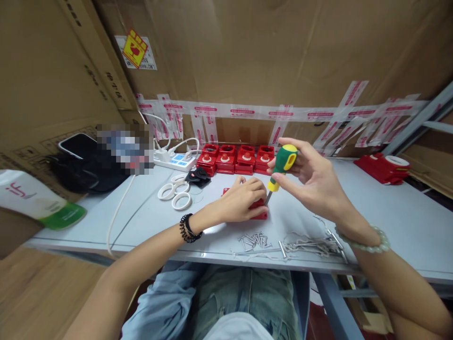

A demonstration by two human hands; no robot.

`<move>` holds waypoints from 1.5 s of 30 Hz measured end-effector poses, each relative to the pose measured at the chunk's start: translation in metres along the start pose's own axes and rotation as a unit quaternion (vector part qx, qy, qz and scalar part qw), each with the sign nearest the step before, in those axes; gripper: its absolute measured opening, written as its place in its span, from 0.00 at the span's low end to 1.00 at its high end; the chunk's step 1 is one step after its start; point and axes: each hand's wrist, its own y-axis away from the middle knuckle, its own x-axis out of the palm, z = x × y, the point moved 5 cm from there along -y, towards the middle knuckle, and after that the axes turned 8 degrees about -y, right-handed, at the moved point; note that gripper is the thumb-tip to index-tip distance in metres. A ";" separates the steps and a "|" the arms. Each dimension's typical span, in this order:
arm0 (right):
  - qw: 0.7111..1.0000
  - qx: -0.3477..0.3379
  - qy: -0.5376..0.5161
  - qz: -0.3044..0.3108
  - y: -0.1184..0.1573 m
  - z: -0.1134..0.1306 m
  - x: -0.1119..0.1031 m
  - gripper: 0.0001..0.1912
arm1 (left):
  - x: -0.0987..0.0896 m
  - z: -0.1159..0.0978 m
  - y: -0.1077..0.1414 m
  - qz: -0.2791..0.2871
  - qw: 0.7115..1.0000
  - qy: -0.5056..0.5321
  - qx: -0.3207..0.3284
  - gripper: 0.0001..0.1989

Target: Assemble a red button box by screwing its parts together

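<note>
My right hand grips a screwdriver with a green and yellow handle, held at a slant. Its metal shaft points down to the right edge of a red plastic part lying on the table. Over that part rests my left hand, fingers curled round it and hiding most of it. Whether the tip sits in a screw I cannot tell. Just in front of the part is a small pile of silver screws. Metal rods with white cords lie right of the screws.
Several red housings stand in a row at the back, and another red unit is at far right. White rings, a black cloth piece, a power strip and a white-green tube lie leftward. Cardboard walls the back.
</note>
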 end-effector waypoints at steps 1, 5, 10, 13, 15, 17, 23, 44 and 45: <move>1.000 0.004 -0.010 0.012 0.000 0.000 0.002 0.28 | 0.001 0.000 0.000 0.000 1.000 -0.007 -0.001 0.11; 0.997 -0.007 0.078 -0.001 0.002 0.004 0.004 0.26 | 0.005 -0.001 -0.001 0.002 0.999 -0.042 -0.003 0.13; 0.990 0.014 0.134 -0.030 0.001 -0.001 0.001 0.28 | 0.009 -0.001 -0.001 -0.001 0.998 -0.063 -0.011 0.16; 0.995 0.012 0.097 0.011 -0.001 -0.003 0.003 0.30 | 0.002 -0.001 0.001 0.000 1.000 0.001 -0.008 0.17; 0.997 0.004 0.060 0.045 -0.002 -0.003 0.005 0.31 | -0.005 0.000 0.002 -0.007 0.998 0.064 -0.008 0.17; 0.998 0.005 0.034 0.061 -0.001 -0.001 0.007 0.33 | -0.012 0.002 0.003 -0.020 0.994 0.109 -0.020 0.13; 0.998 0.005 0.036 0.050 0.002 0.002 0.009 0.29 | -0.013 0.006 0.002 -0.056 0.987 0.139 -0.050 0.10; 0.994 -0.045 0.092 -0.028 -0.002 0.005 0.010 0.18 | -0.012 0.012 0.000 -0.097 0.975 0.177 -0.096 0.12; 0.994 -0.045 0.095 -0.031 -0.002 0.005 0.010 0.18 | -0.013 0.011 0.000 -0.091 0.976 0.179 -0.088 0.11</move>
